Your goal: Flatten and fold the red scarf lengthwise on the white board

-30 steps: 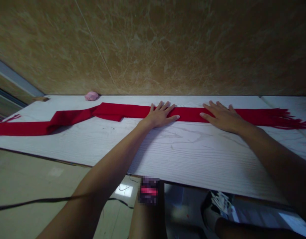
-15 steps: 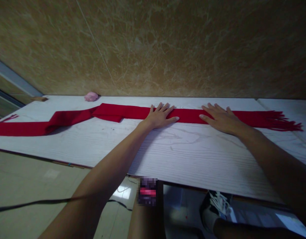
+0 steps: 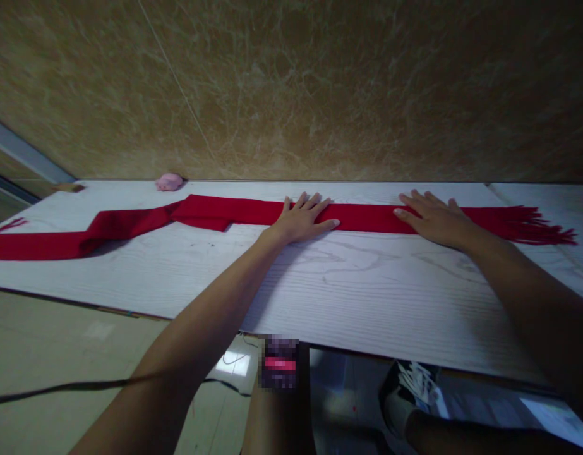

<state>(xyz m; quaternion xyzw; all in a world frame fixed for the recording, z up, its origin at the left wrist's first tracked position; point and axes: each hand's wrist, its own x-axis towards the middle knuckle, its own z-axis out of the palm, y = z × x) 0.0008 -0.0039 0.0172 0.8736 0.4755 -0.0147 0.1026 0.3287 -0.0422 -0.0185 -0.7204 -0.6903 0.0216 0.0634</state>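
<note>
A long red scarf [image 3: 367, 218] with fringed ends lies lengthwise across the white wood-grain table [image 3: 348, 297]. Its right part is a narrow, flat, straight strip; toward the left it is twisted and creased, and it runs off the view's left edge. My left hand [image 3: 300, 220] rests palm down on the middle of the scarf, fingers spread. Farther right, my right hand [image 3: 433, 218] also lies flat on the cloth, short of the right fringe, with its fingers stretched out. Neither hand grips the fabric.
A brown marbled wall [image 3: 291, 95] rises directly behind the table. Against it sit a small pink object [image 3: 169, 182] and, at the far left, a small brown block [image 3: 68, 188]. Below the front edge are tiled floor, a dark strap [image 3: 59, 387] and a white stringy bundle [image 3: 417, 382].
My right hand has slid a little to the right along the scarf, toward the fringe. My left hand stays in place on the cloth.
</note>
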